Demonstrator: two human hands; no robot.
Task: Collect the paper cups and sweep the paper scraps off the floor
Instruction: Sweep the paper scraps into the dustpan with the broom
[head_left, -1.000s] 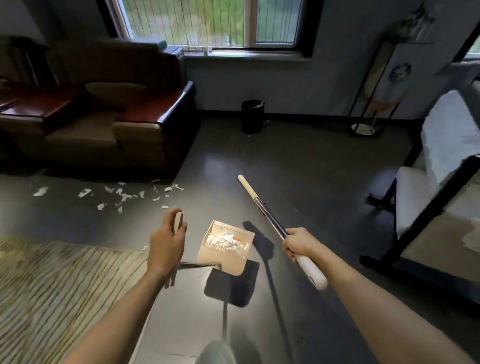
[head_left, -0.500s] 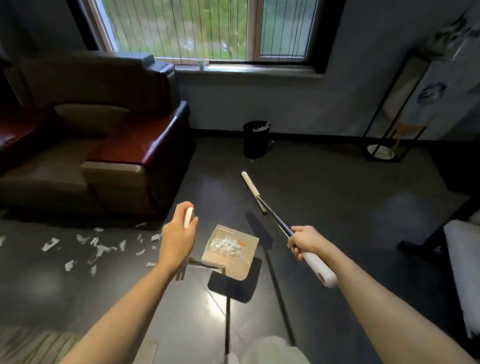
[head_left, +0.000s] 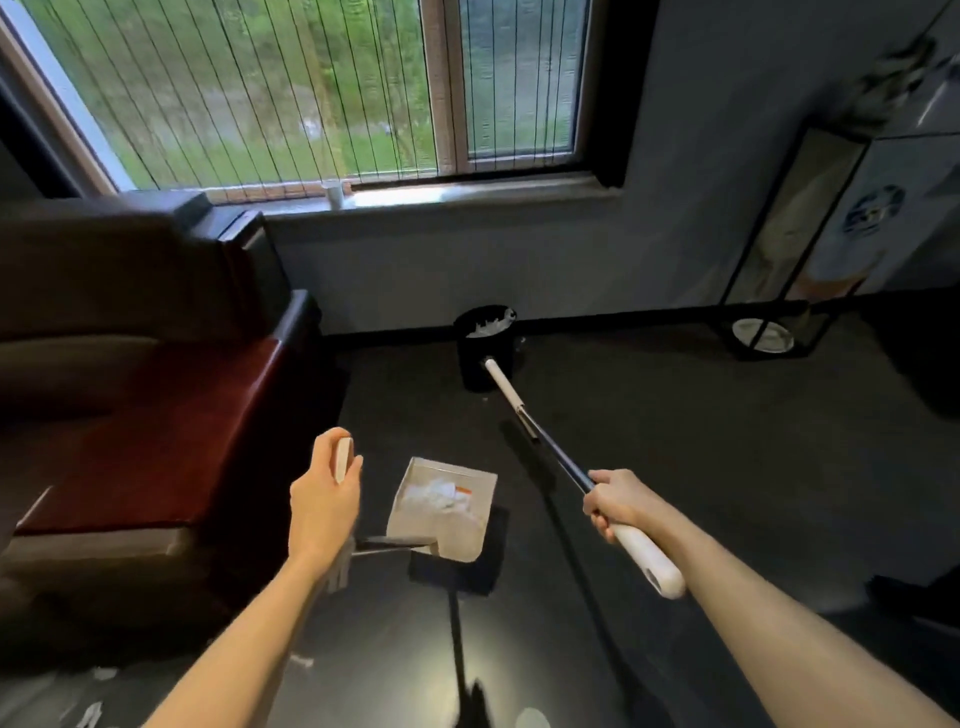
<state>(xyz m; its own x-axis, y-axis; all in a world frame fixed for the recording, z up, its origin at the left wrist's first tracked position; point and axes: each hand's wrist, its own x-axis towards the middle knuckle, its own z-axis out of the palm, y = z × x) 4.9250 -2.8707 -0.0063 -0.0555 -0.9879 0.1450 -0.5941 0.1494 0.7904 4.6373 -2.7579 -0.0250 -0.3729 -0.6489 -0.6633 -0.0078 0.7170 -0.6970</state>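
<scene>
My left hand (head_left: 323, 499) grips the white handle of a dustpan (head_left: 441, 512), which hangs above the dark floor and holds a heap of white paper scraps (head_left: 439, 496). My right hand (head_left: 615, 501) grips a long broom handle (head_left: 535, 426), its white end grip sticking out behind my fist and the far tip pointing at a black waste bin (head_left: 485, 345). The bin stands by the wall under the window and has white paper in it. A few loose scraps (head_left: 98, 714) lie on the floor at the bottom left. A small white cup (head_left: 333, 193) stands on the windowsill.
A dark brown and red armchair (head_left: 140, 405) fills the left side, close to my left arm. A black metal stand (head_left: 769, 332) with a round white base is at the right wall. Dark floor stretches between me and the bin.
The view has advanced toward the window and bin, which now look closer. The scattered scraps slid down to the bottom left. Both hands keep their grips; the dustpan stays level.
</scene>
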